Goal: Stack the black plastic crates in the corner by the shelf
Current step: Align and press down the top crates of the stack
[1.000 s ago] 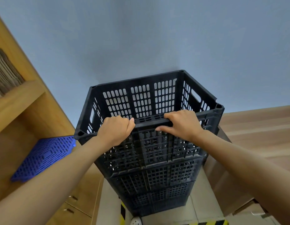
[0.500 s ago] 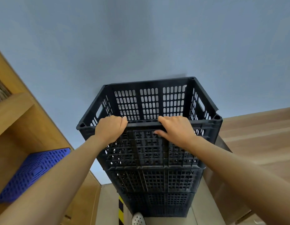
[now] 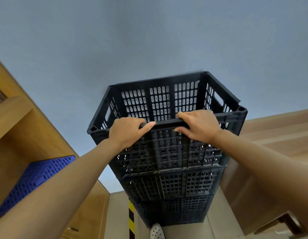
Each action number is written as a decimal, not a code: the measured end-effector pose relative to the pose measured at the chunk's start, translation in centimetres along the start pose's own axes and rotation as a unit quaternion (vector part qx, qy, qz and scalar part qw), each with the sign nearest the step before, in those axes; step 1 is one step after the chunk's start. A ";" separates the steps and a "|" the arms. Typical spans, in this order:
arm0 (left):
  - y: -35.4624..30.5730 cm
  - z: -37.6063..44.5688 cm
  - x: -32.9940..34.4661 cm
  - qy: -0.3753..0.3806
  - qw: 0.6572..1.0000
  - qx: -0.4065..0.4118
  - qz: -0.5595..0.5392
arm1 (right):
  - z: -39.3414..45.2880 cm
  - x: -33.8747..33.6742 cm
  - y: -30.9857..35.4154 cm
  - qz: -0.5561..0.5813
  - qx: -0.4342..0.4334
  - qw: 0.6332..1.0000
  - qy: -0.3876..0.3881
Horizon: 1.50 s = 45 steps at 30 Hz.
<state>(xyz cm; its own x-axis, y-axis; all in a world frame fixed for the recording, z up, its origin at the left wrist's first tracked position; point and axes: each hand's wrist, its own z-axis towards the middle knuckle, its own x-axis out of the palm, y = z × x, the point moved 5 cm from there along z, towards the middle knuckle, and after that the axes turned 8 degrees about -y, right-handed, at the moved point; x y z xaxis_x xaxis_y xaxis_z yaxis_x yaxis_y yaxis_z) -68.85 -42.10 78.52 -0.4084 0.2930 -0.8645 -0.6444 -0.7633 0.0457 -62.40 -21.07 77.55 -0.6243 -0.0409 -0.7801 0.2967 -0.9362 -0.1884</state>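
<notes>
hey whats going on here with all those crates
A person is stacking black slotted plastic crates against the blue-grey wall. Both hands, left hand and right hand, have a closed grip on the near rim of the top black crate, which sits on a stack of black crates beside the wooden shelf.

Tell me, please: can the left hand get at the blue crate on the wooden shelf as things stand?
Probably yes, once it lets go. The left hand grips the top black crate by its near rim. The blue crate lies at the left on the wooden shelf, below the forearm, and nothing stands between them.
</notes>
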 end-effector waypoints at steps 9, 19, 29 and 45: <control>-2.1 1.5 1.4 -0.004 0.998 -0.031 0.061 | 0.1 0.6 -3.7 -0.005 -0.014 1.000 0.025; -2.6 1.2 1.7 -0.017 0.998 -0.016 0.061 | -0.4 0.8 -3.7 0.005 0.012 0.999 0.050; -2.9 -0.2 1.4 -0.102 0.991 0.057 0.070 | -1.2 0.6 -3.2 -0.022 0.053 0.995 0.082; -0.1 0.6 1.2 -0.141 0.983 0.109 0.045 | 0.2 -0.2 0.1 -0.026 0.155 0.983 0.098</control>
<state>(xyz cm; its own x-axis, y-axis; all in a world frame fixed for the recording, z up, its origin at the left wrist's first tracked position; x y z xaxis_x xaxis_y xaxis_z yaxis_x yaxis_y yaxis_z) -69.64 -41.33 77.79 -0.6128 0.4009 -0.6810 -0.7081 -0.6611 0.2480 -62.35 -21.24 77.82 -0.4725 0.0493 -0.8799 0.0142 -0.9979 -0.0636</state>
